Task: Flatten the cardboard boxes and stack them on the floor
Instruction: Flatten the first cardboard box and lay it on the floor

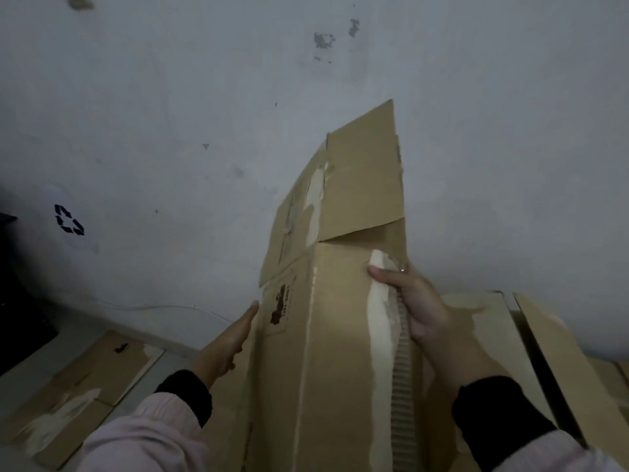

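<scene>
Both hands hold a tall box (337, 301) upright near the wall (170, 114): the left hand (231, 342) lies flat and open against its left side, the right hand (412, 301) is clamped on its torn right edge. A flattened box (85, 390) lies on the floor (177, 356) at left.

The light was dim and bluish. A pale wall (170, 97) filled most of the view, marked with chipped patches (323, 40) and small specks. Low on the left a white rounded thing bore a black recycling symbol (69, 220). A thin white cable (163, 306) ran along the wall's foot, above a grey floor (170, 361). Something dark (20, 318) stood at the left edge.
</scene>
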